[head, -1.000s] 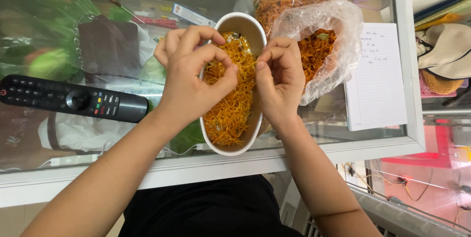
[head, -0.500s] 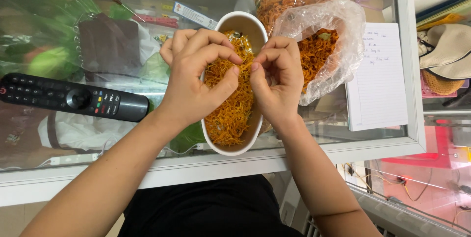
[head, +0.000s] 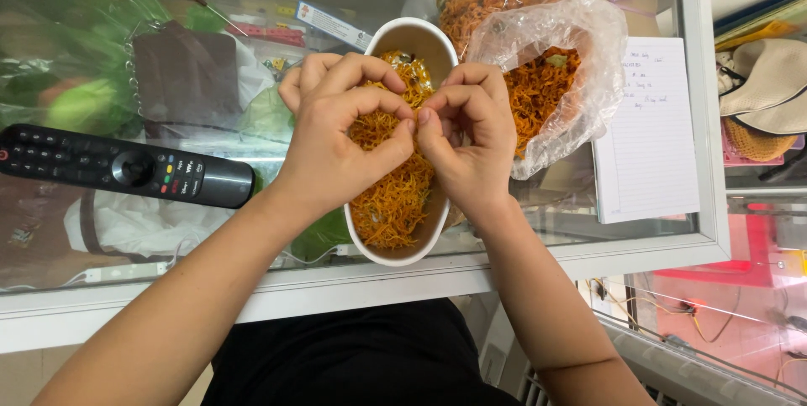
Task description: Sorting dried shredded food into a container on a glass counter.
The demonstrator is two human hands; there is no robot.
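A white oval bowl [head: 395, 255] full of thin orange dried strands [head: 395, 204] stands on the glass counter in front of me. Both hands hover over its middle. My left hand [head: 336, 137] has its fingers curled, thumb and forefinger pinched together at the strands. My right hand [head: 471, 137] mirrors it, its fingertips meeting those of the left. A small bit of the orange strands seems held between the fingertips, mostly hidden by the fingers.
A clear plastic bag [head: 555, 70] with more orange strands lies open at the bowl's right. A black remote control [head: 126, 171] rests to the left. A white lined notepad [head: 647, 137] lies at far right. The white counter frame [head: 336, 288] runs along the front.
The hands have drawn closer over the bowl; the fingertips now touch in a pinch. The bowl and bag have not moved.
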